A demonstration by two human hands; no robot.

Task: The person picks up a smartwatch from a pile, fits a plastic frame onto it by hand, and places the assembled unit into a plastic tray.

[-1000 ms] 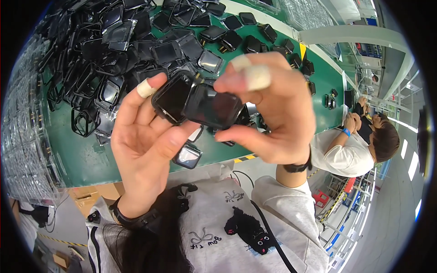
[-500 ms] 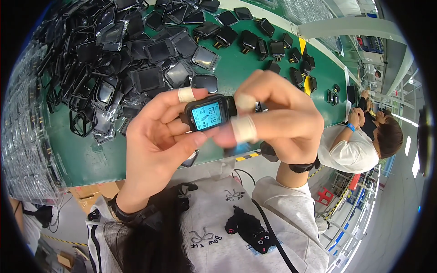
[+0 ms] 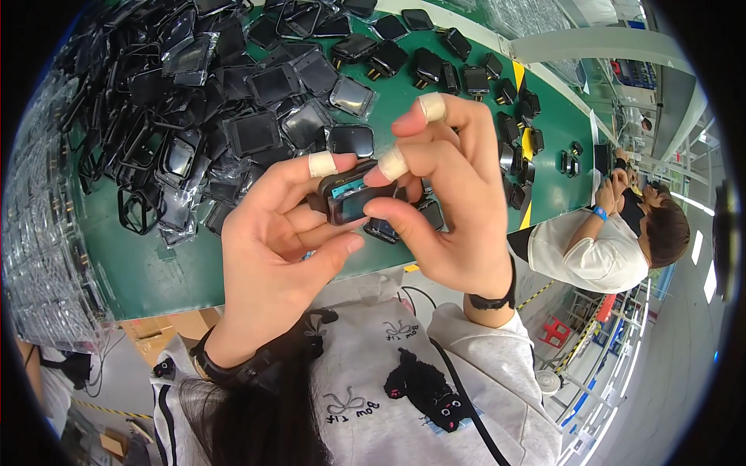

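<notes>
My left hand (image 3: 272,241) and right hand (image 3: 451,210) pinched the small screen module (image 3: 350,200) by its edges; it looked light, rigid, and fragile-faced.

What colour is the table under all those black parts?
Green, seen clearly in the head view: the table.

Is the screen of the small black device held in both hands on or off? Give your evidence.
On. The device shows a lit blue screen between the left hand and right hand.
</notes>
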